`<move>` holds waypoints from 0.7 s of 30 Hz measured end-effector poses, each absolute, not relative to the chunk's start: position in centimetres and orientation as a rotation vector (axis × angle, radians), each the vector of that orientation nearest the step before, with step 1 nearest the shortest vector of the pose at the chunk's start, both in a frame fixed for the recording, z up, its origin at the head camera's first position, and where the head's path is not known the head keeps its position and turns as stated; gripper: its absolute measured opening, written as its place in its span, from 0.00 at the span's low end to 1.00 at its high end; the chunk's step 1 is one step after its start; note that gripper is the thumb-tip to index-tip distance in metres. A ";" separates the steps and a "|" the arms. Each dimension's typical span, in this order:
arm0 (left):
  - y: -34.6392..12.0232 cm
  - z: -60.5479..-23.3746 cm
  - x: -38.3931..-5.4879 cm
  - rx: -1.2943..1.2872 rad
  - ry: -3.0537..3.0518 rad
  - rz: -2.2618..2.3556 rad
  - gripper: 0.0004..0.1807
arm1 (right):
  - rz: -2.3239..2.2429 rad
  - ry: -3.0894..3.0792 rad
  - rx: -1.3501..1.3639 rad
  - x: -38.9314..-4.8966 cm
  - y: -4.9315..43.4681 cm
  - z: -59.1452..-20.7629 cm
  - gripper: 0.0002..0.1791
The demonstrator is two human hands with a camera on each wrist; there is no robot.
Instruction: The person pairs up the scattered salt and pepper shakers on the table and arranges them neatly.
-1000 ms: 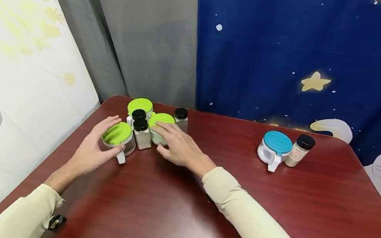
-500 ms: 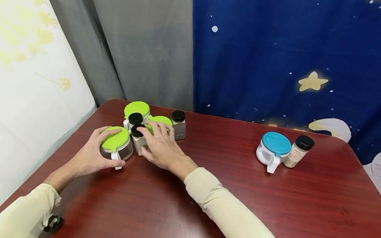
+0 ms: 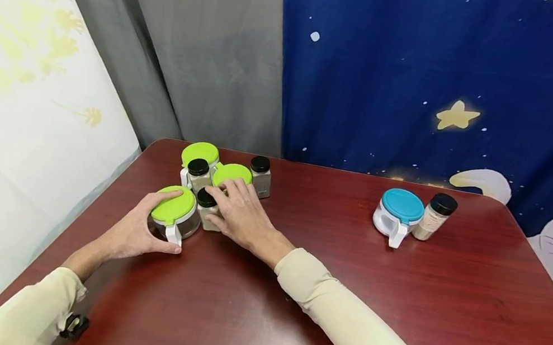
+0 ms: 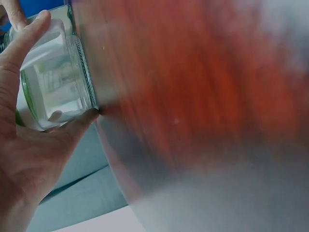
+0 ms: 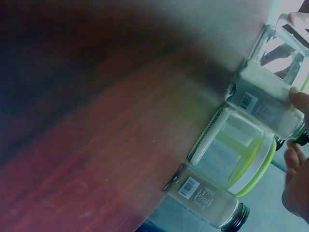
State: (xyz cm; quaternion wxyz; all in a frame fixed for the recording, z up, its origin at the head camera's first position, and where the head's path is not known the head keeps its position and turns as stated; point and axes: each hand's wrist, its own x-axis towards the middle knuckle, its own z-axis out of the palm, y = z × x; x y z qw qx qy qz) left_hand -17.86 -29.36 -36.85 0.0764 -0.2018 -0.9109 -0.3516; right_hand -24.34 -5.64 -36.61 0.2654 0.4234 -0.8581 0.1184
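My left hand (image 3: 130,233) grips a round glass seasoning jar (image 3: 189,226) with a green lid, fingers around its left side and thumb by the white handle. In the left wrist view the clear jar (image 4: 53,82) sits between thumb and fingers. My right hand (image 3: 246,217) holds a black-capped spice bottle (image 3: 209,222) near its top, right beside that jar. The right wrist view shows this bottle (image 5: 263,99) upright, filled with pale powder. Close behind stand another black-capped bottle (image 3: 198,174) and a second green-lidded jar (image 3: 232,173), partly hidden by my right hand.
At the back left of the dark red table (image 3: 325,290) stand a third green-lidded jar (image 3: 200,153) and a black-capped bottle (image 3: 261,179). To the right, a blue-lidded jar (image 3: 400,211) stands against another spice bottle (image 3: 433,217). Curtains (image 3: 367,81) hang behind.
My right hand has moved from over the middle green-lidded jar to the front spice bottle, which has shifted toward me. My left hand has closed around its jar, which has moved slightly toward me and right.
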 end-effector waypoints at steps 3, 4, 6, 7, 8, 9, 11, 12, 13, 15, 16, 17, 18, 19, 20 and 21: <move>-29.6 -37.8 -18.2 -0.621 -2.751 -1.034 0.59 | 0.376 -2.290 1.188 -24.1 -5.2 -36.8 0.30; -29.7 -38.2 -18.3 -0.629 -2.754 -1.023 0.59 | 0.393 -2.286 1.196 -24.0 -5.0 -36.9 0.30; -29.5 -38.4 -18.2 -0.629 -2.756 -1.017 0.59 | 0.416 -2.281 1.202 -23.8 -4.7 -37.0 0.30; -29.4 -38.4 -18.2 -0.626 -2.755 -1.016 0.59 | 0.429 -2.284 1.202 -23.7 -4.6 -37.1 0.30; -29.3 -38.5 -18.2 -0.627 -2.753 -1.012 0.59 | 0.447 -2.291 1.204 -23.6 -4.4 -37.2 0.30; -29.2 -38.5 -18.2 -0.626 -2.751 -1.013 0.59 | 0.475 -2.306 1.209 -23.5 -4.3 -37.2 0.31; -29.1 -38.5 -18.1 -0.630 -2.752 -1.023 0.59 | 0.545 -2.337 1.229 -23.3 -4.0 -37.3 0.32; -29.0 -38.5 -18.0 -0.634 -2.751 -1.028 0.59 | 0.581 -2.352 1.238 -23.2 -3.9 -37.3 0.32; -28.9 -38.4 -18.0 -0.637 -2.750 -1.032 0.59 | 0.626 -2.365 1.247 -23.1 -3.8 -37.3 0.33; -28.7 -38.3 -17.9 -0.655 -2.745 -1.033 0.59 | 0.720 -2.381 1.259 -23.0 -3.6 -37.3 0.33; -28.5 -38.2 -17.9 -0.660 -2.744 -1.036 0.59 | 0.766 -2.381 1.261 -22.9 -3.5 -37.2 0.33; -28.4 -38.2 -17.9 -0.665 -2.741 -1.037 0.59 | 0.808 -2.380 1.260 -22.9 -3.4 -37.2 0.33; -28.3 -38.2 -17.9 -0.675 -2.737 -1.040 0.59 | 0.849 -2.374 1.259 -22.8 -3.2 -37.1 0.33; -28.1 -38.2 -17.8 -0.689 -2.729 -1.041 0.59 | 0.888 -2.368 1.254 -22.8 -3.1 -37.1 0.32; -28.0 -38.2 -17.7 -0.710 -2.716 -1.036 0.59 | 0.919 -2.360 1.247 -22.7 -2.9 -37.0 0.32; -27.8 -38.2 -17.6 -0.729 -2.703 -1.038 0.59 | 0.952 -2.351 1.242 -22.7 -2.7 -37.0 0.32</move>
